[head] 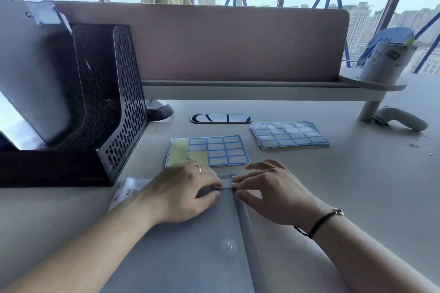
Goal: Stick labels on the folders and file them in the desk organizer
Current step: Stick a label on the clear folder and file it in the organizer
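My folder (190, 257) lies flat on the worktop (357, 173) in the lower centre of the frame, its spine edge running up to where my two hands meet. My left hand (183, 195) lies on the folder with its fingers (214, 185) bent onto the top corner; my right hand (271, 195) comes in from the other side, its fingertips pinching or pressing at the same spot. I think a label is being smoothed down there, but it is too small and too covered to be sure.

The folder looks like thin plastic with a snap button (229, 246): light, floppy and rather slick, so I judge it best lifted by the stiffer spine edge or with both hands at the sides, lest it sag or slide. A label would be flimsy and sticky, best held by a corner.

By count: one folder under my hands, one more standing in the organizer (100, 107) at the left of the frame. One part-used label sheet (214, 152) lies just above my hands, twelve labels left on it as far as I can see, and one small stack of full sheets (289, 134) lies to its upper right. A printed paper (128, 191) peeks out beside my left wrist.
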